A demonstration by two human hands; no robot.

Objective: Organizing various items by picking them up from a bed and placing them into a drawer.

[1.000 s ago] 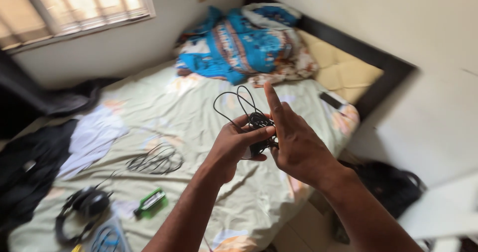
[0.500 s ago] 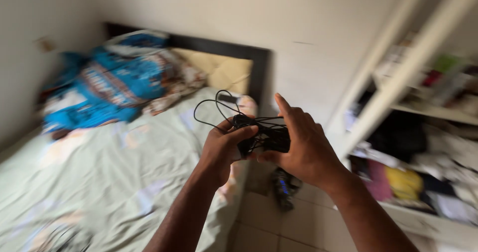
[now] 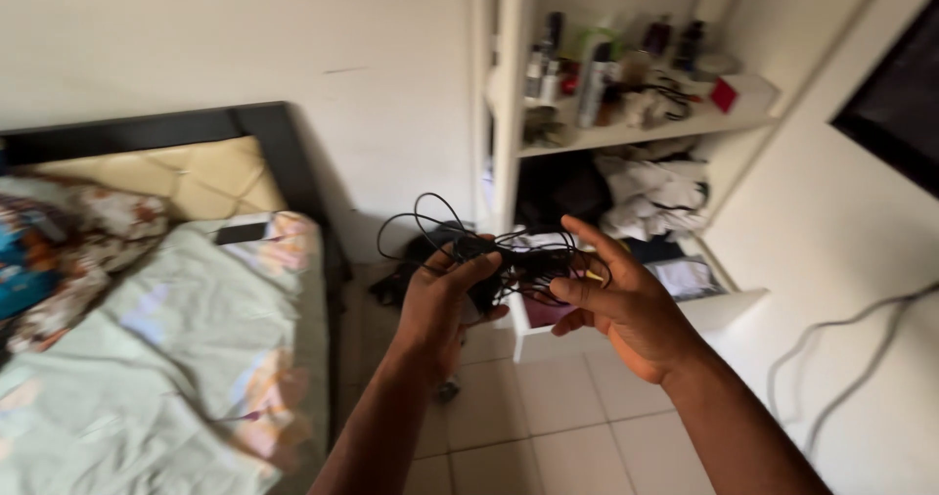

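A tangled bundle of black cable [image 3: 499, 260] is gripped in the left hand [image 3: 440, 294], whose fingers are closed around it at chest height above the tiled floor [image 3: 548, 427]. The right hand [image 3: 621, 304] is held just beside the bundle with fingers spread and loosely open, its fingertips touching the loops. A white shelf unit [image 3: 626, 128] crowded with bottles and clothes is seen behind, and a bed [image 3: 156, 338] lies at the left.

A bed [image 3: 176, 358] with a dark headboard [image 3: 196, 128] stands beside white shelves [image 3: 626, 128] on a pale tiled floor [image 3: 548, 427].
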